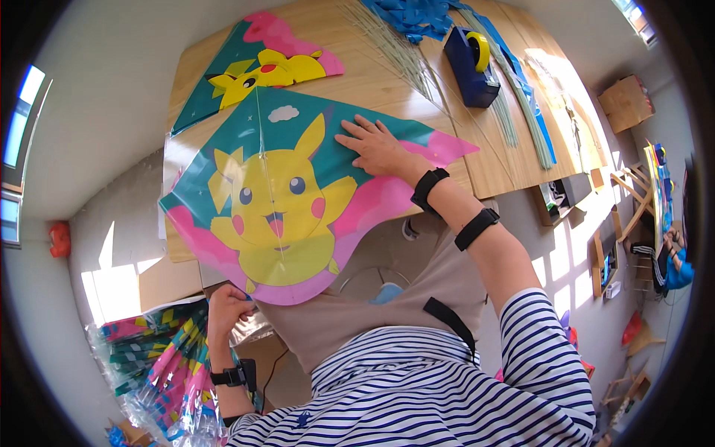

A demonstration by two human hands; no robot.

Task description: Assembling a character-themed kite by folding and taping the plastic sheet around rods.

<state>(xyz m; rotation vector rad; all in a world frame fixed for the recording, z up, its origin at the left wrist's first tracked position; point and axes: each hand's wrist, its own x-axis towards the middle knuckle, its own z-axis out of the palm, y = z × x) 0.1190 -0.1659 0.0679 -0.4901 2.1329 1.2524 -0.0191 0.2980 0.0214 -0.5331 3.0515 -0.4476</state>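
Observation:
A kite sheet (216,160) with a yellow cartoon figure on green and pink lies over the near edge of the wooden table (372,63), its rounded lower end reaching my lap. A thin line runs down its middle. My right hand (380,149) rests flat on the kite's upper right part, fingers spread. Beside the kite's lower left edge, below the table edge, my left hand (229,309) has its fingers curled in; what they hold, if anything, is hidden. A second kite sheet (294,67) of the same print lies behind the first.
At the back right stands a dark blue tape dispenser (473,71) with a yellow roll. Thin pale rods (503,112) and blue strips (410,16) lie around it. More printed kites in clear plastic (167,357) are heaped at lower left. A person in blue (676,268) is far right.

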